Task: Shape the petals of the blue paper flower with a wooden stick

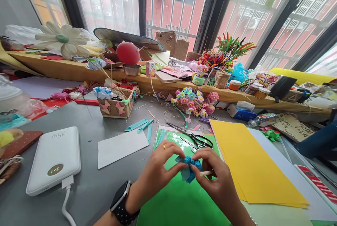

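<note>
Left hand (160,164) and right hand (216,171) pinch the blue folded piece (190,176) from opposite sides, presumably to steady it.

At left near lies a white power bank (52,152) (its small display lit), a white cable (67,198) plugged in. Along the far ledge (65,70), a pale daisy (61,39) stands left, a red balloon (127,53) right of it. Far right, a blue tissue box (240,112) sits beside a clear bottle (263,119).

Craft workspace, scissors (194,136), yellow paper (252,164), bunched pipe cleaners (233,49)
</note>
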{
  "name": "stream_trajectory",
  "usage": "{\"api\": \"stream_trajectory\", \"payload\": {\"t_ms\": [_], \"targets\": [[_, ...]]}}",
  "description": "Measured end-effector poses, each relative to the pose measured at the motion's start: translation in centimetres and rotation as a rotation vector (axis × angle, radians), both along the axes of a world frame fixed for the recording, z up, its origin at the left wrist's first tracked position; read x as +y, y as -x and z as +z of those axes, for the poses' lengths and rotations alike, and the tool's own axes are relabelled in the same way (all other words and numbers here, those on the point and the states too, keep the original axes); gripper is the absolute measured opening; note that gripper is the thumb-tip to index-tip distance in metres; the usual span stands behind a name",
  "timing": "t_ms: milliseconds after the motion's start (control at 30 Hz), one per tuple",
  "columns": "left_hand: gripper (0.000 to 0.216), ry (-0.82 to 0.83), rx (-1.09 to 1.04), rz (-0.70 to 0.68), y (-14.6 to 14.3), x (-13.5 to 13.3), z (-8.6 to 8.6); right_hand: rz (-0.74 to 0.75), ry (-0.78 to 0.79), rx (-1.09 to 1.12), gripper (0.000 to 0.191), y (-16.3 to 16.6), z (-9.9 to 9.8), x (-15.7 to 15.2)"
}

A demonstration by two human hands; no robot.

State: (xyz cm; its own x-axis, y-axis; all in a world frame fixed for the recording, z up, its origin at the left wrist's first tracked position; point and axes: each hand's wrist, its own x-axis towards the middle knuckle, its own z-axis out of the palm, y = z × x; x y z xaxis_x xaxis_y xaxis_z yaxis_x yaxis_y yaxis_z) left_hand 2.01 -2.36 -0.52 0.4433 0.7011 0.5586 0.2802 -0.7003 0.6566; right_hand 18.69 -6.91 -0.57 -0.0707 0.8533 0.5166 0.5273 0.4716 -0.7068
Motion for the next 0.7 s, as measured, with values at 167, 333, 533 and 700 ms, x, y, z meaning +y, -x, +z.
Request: {"api": "stream_trajectory", "payload": {"t_ms": [167,333,533,700], "targets": [[0.006,-0.118,-0.003,0.016,0.01,-0.34,0.12,0.001,-0.01,-0.001,0.007,-0.04,0.04,-0.19],[0.006,-0.157,0.012,0.006,0.23,-0.49,0.19,0.039,-0.046,-0.004,0.008,-0.23,0.14,-0.26],[0.003,-0.113,0.082,-0.067,0.45,-0.34,0.33,0.117,0.052,-0.08,0.016,-0.49,0.46,-0.25],[0.004,-0.031,0.105,-0.098,0.38,-0.33,0.53,0.138,0.082,-0.099,0.022,-0.57,0.6,-0.32]]}}
